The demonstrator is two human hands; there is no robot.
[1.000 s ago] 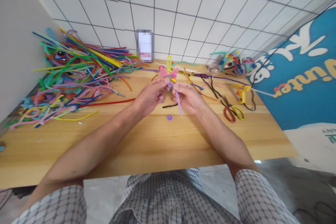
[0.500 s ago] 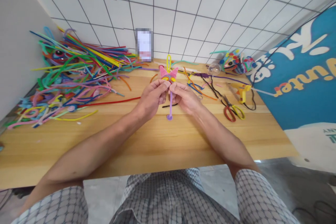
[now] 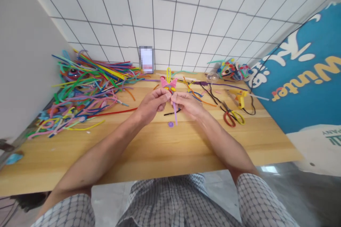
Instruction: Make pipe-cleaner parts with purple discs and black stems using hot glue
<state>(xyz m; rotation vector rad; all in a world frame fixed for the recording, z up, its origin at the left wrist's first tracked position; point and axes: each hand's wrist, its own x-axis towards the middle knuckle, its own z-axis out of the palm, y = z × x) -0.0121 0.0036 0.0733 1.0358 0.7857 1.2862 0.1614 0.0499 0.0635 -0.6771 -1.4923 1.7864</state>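
fuzzy pipe cleaners (image 3: 87,88) heaped in a tangle, far left | left hand (image 3: 151,104) pinches pink pointy-eared figure (image 3: 168,84) above mid wooden table (image 3: 160,149) | right hand (image 3: 188,103) grips thin purple stem (image 3: 175,111) hanging from it | flat purple coil (image 3: 171,124) lies below | red-yellow scissors (image 3: 230,117), yellow glue gun (image 3: 239,96) right

One head cam, looks fwd & down at table (image 3: 165,152), near left hand (image 3: 152,105) & right hand (image 3: 188,105).
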